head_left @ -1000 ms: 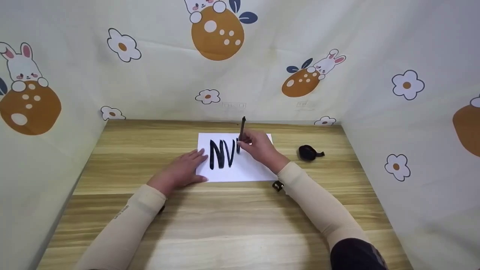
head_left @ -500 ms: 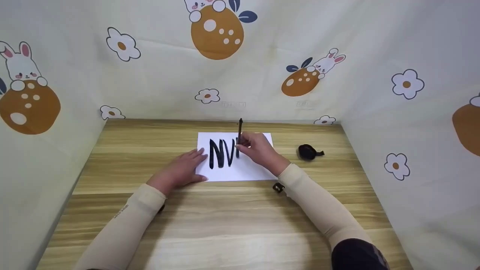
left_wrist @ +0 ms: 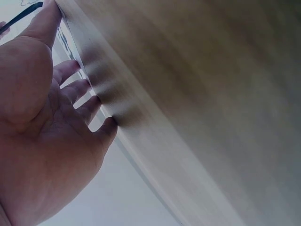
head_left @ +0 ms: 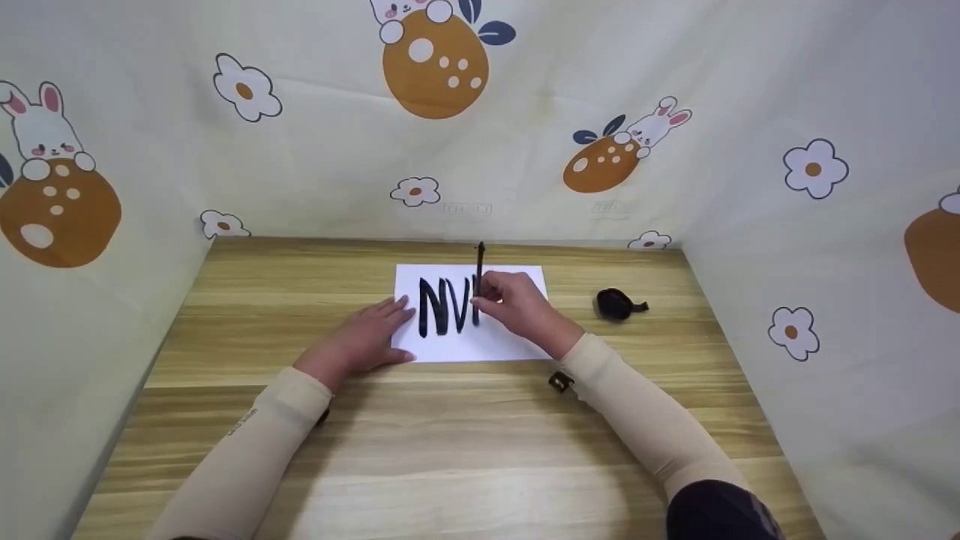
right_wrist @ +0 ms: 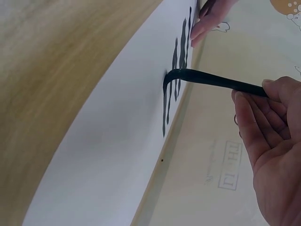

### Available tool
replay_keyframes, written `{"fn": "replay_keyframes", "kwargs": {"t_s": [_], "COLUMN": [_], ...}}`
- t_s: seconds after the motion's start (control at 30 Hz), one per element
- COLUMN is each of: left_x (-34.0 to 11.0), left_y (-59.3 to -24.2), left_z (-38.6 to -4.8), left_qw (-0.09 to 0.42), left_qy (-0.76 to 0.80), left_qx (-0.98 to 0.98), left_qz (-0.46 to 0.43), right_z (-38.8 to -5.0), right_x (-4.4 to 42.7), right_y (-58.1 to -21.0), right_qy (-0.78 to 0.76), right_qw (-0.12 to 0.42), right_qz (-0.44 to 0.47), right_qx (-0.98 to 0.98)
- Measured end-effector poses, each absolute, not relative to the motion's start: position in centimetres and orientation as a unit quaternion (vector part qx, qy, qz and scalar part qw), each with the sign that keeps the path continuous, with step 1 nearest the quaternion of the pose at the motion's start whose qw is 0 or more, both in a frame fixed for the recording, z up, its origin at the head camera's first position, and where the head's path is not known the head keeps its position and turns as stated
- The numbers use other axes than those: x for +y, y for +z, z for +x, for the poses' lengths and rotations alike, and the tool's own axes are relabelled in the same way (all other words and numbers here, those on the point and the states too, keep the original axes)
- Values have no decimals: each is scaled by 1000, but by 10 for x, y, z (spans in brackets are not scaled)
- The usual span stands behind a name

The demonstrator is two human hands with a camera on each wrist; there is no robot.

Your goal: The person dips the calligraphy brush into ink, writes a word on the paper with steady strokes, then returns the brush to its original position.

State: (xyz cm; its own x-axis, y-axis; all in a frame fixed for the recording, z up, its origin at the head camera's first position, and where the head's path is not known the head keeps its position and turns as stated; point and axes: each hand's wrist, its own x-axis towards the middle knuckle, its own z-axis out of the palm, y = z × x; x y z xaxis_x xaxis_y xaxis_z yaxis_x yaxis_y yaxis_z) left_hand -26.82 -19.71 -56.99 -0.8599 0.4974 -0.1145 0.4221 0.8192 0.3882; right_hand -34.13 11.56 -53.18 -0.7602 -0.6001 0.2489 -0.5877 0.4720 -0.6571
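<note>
A sheet of white paper [head_left: 510,346] lies on the wooden table, bearing thick black strokes [head_left: 442,307] that look like "NV" and one upright line. My right hand [head_left: 519,306] pinches a dark writing brush [head_left: 480,262] held upright. In the right wrist view the brush [right_wrist: 211,79] has its bent, inky tip pressed on the paper [right_wrist: 108,122] at the end of the newest line. My left hand [head_left: 365,337] rests on the paper's left edge, fingers spread. Its fingertips touch down in the left wrist view, where the palm [left_wrist: 51,136] faces the camera.
A small black ink dish [head_left: 615,305] with a short handle sits on the table [head_left: 420,450] to the right of the paper. Patterned cloth walls [head_left: 330,150] enclose the table at the back and both sides.
My right hand has drawn the brush down the paper toward me, and the upright line has grown longer. The left hand has stayed in place.
</note>
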Motion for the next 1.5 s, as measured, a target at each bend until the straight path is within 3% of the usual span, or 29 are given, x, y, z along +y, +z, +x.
{"fn": "replay_keyframes", "kwargs": {"t_s": [1.07,1.5], "left_x": [-198,-195], "left_y": [-573,-567], "left_z": [-268,-267], "left_qw": [100,104], "left_qy": [182,179], "left_qx": [946,948], "left_qz": [248,242], "right_z": [-314,-315], "right_x": [121,129], "right_y": [-530,-500], "right_qy": [-382,-435], "right_qw": [10,-17], "right_qz": [-378,-374], "right_qx": [843,819]}}
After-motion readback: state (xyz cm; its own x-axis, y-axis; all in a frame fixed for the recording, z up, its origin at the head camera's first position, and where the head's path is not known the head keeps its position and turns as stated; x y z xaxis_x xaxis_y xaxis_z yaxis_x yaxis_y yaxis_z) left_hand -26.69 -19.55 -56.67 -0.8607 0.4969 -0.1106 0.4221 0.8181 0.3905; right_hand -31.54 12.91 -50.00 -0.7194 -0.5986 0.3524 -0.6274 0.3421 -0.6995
